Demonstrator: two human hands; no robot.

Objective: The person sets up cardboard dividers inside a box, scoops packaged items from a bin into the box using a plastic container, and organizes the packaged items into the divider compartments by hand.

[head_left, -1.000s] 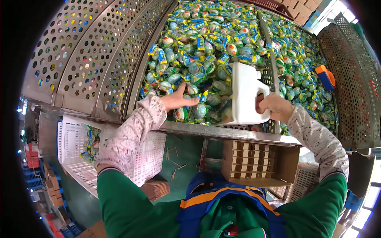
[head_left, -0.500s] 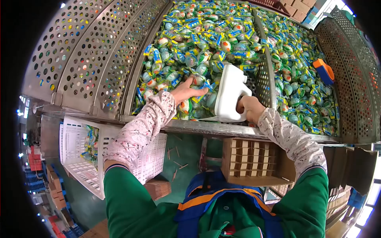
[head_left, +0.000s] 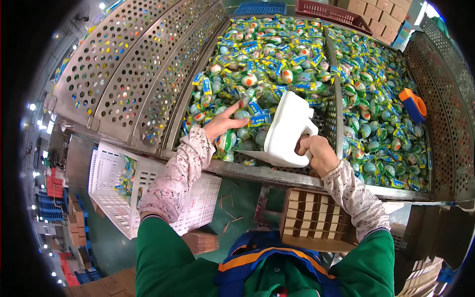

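My right hand [head_left: 318, 153] is closed round the handle of a white plastic jug [head_left: 287, 129], cut into a scoop. The jug is tilted at the front edge of a metal bin, its open side facing left among the wrapped balls [head_left: 277, 54]. My left hand [head_left: 225, 123] lies on the balls just left of the scoop, thumb and fingers apart, touching some blue-and-yellow wrappers. Whether its hidden fingers hold a ball, I cannot tell.
Perforated metal panels [head_left: 133, 69] flank the bin. An orange-and-blue tape dispenser [head_left: 413, 105] rests on the balls at right. Below the bin are a white crate [head_left: 111, 198] and a divided cardboard box [head_left: 316, 218]. A metal divider [head_left: 335, 94] splits the bin.
The scoop has moved left toward my left hand and tilted. My left hand stays among the balls, fingers still apart. The whole view has shifted, showing more of the background.
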